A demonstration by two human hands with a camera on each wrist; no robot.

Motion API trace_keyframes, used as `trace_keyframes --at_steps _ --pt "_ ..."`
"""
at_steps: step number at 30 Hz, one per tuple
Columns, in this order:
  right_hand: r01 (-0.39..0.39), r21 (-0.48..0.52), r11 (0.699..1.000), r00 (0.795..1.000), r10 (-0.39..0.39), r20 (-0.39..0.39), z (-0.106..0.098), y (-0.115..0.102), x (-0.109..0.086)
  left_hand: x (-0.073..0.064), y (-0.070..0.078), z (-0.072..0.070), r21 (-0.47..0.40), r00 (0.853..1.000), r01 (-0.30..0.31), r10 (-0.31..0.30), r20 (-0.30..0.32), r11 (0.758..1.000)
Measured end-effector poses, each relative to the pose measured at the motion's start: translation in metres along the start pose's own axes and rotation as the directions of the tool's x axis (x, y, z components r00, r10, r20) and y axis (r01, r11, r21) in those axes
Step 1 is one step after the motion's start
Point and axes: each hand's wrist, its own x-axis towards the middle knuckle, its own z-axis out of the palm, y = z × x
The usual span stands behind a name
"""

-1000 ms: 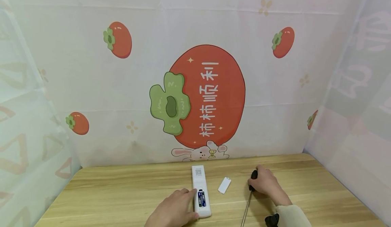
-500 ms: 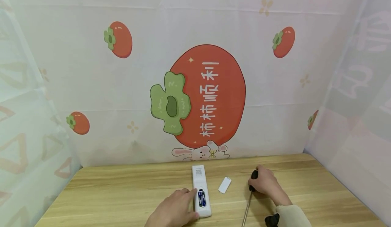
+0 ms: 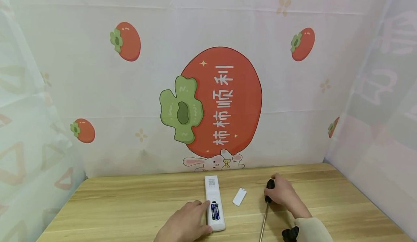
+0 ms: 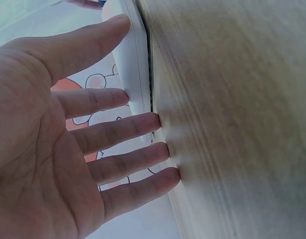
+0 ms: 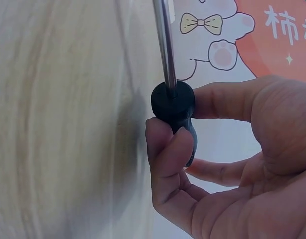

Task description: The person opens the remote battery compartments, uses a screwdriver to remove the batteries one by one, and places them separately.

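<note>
A white remote control (image 3: 212, 192) lies face down on the wooden table, its battery compartment uncovered. Two blue batteries (image 3: 215, 211) sit side by side inside. My left hand (image 3: 185, 220) is at the remote's left side, thumb and index fingertip touching its edge; in the left wrist view the fingers (image 4: 128, 133) are straight and spread. My right hand (image 3: 282, 191) grips the black handle of a screwdriver (image 5: 173, 102) between thumb and curled fingers. Its long metal shaft (image 3: 264, 220) points toward the near edge. The small white battery cover (image 3: 239, 196) lies between the remote and the screwdriver.
A small black object (image 3: 290, 233) is beside the right sleeve (image 3: 313, 230). Behind the table (image 3: 130, 206) hangs a white cloth (image 3: 156, 28) printed with persimmons and a rabbit. More cloth closes in the left and right sides.
My right hand has shifted very slightly away from me with the screwdriver, whose handle stands a little farther back. The left hand and the remote control stay where they were.
</note>
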Motion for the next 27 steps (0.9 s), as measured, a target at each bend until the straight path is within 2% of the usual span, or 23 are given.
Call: trace_keyframes --at_steps 5,17,27 --pt "-0.019 0.074 0.997 1.000 0.018 0.010 -0.001 -0.002 0.001 0.000 0.000 0.000 0.001 1.000 -0.001 0.001 0.000 1.000" --pt "-0.001 0.228 0.974 1.000 -0.003 0.017 -0.006 -0.008 -0.003 0.000 0.000 0.001 0.009 1.000 -0.006 0.006 -0.004 1.000" --pt "0.002 0.280 0.960 1.000 -0.008 0.020 -0.014 -0.016 -0.005 0.000 -0.001 0.001 -0.011 1.000 -0.004 0.004 -0.002 1.000"
